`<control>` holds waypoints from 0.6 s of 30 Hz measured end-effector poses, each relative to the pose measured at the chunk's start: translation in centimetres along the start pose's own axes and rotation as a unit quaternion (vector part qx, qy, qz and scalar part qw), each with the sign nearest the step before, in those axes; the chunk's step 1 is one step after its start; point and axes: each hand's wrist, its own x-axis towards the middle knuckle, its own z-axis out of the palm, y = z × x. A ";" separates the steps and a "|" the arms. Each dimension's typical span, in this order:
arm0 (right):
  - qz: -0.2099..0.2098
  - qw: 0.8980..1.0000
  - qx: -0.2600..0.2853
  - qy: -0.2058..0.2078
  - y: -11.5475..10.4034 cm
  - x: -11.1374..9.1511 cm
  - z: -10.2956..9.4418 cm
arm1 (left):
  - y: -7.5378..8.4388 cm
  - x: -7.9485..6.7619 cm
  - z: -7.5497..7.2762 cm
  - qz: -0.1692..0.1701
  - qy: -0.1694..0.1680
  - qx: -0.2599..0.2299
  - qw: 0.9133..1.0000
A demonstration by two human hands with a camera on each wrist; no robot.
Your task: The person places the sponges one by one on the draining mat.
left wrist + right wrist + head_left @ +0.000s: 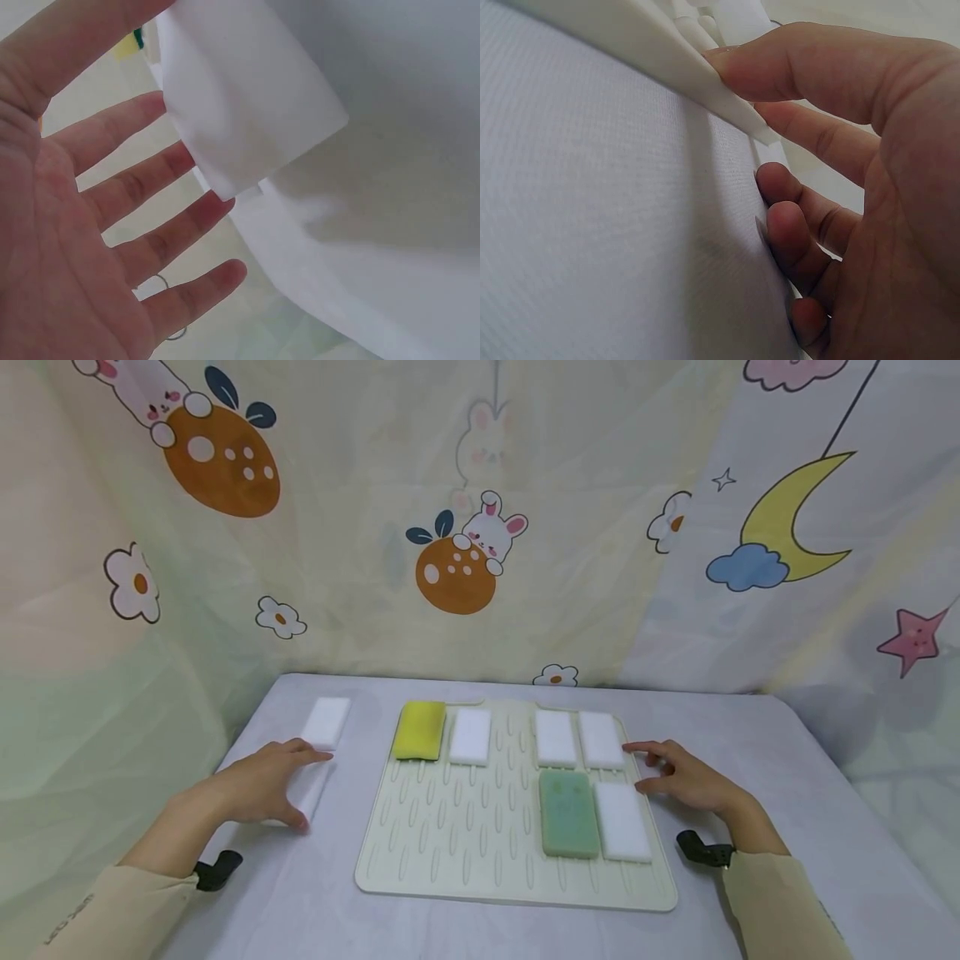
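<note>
My left hand (281,781) is spread over a white sponge (309,797) at the table's left side, covering part of it. In the left wrist view its straight fingers (142,184) reach the edge of that white sponge (247,90). A second white sponge lies just behind. My right hand (690,781) is at the right edge of a cream ridged mat (450,860), its index fingertip beside a white sponge (602,741). In the right wrist view the thumb rests along the rim of the mat (660,60), while the other fingers bend loosely.
On the mat's back row lie a yellow sponge (420,731) and white sponges (470,737), (556,739). In front of them, to the right, a green sponge (570,814) lies beside a white sponge (624,822). A printed curtain (345,527) hangs behind the white-covered table (315,902).
</note>
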 end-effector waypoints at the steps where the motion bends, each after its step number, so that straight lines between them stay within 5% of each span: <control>1: 0.000 1.000 0.000 0.000 0.0 0.0 0.0 | 0.3 -0.1 -0.1 -0.001 0.000 0.002 1.000; 18: 0.000 1.000 0.014 0.000 -0.2 -0.1 0.0 | 5.6 0.7 -0.3 0.038 0.046 0.033 0.998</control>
